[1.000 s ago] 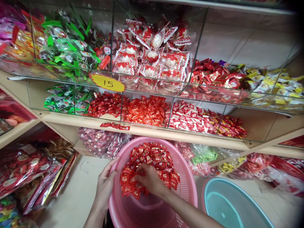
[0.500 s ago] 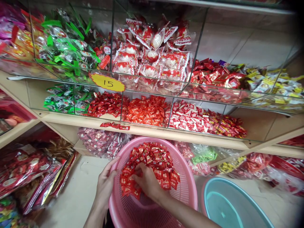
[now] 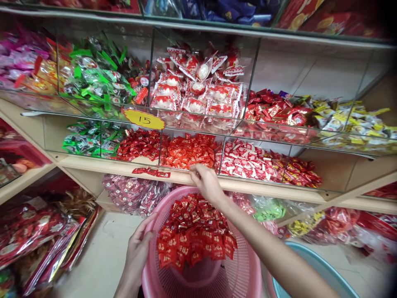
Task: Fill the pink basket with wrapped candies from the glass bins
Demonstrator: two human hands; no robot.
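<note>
A person stands over a pink plastic basket (image 3: 245,269) before shop shelves of wrapped sweets; clock directions are taken from the basket's middle. At 9 o'clock the left hand (image 3: 139,244) has a firm grip on the basket's rim, thumb laid along it and fingers wrapped around. At 12 o'clock the right hand (image 3: 207,184) hangs above the far rim, its forearm reaching in from 4 o'clock. Its grip is partly closed, fingers curled; whether anything is pinched there I cannot tell, nor whether the fingertips touch the shelf edge.

Inside the basket, red sweets (image 3: 195,238) lie heaped toward 12 o'clock: darker foil ones at the back, brighter red ones with pale lettering in front. The part nearest the person shows bare mesh and base.

Just past the right hand, at 12 o'clock, is a glass compartment of bright red sweets (image 3: 190,154). Red-and-white sweets (image 3: 245,160) fill the compartment at 1 o'clock, dark red sweets (image 3: 142,142) the one at 11. A short line of red packets (image 3: 151,172) lies on the wooden shelf (image 3: 263,185) between 10 and 11, below a yellow tag (image 3: 143,119) marked 15. At 3 o'clock, partly behind the forearm, is a blue tub (image 3: 325,265).
</note>
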